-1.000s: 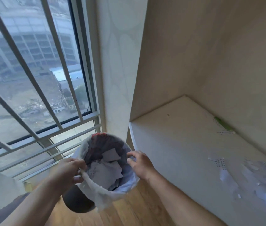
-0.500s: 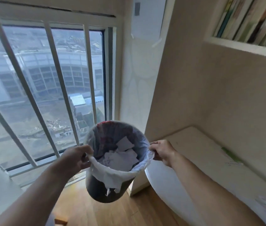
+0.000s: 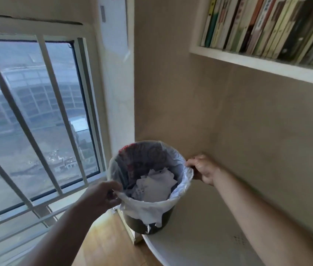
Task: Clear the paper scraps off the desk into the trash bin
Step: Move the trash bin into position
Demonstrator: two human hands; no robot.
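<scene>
Both hands grip opposite rim edges: left hand [image 3: 103,194] and right hand [image 3: 202,168] each pinch the dark round plastic trash bin [image 3: 148,221] with its thin white liner, over the white desk [image 3: 200,244] corner. Crumpled white paper scraps [image 3: 155,186] inside; likely light, liner slippery.

Dark round plastic trash bin [image 3: 148,221] with white liner upright over the pale desk [image 3: 200,246] corner, white torn paper scraps [image 3: 155,186] inside.

Pale desk [image 3: 200,244], trash bin [image 3: 148,223] seemingly (base hidden) at its corner
</scene>
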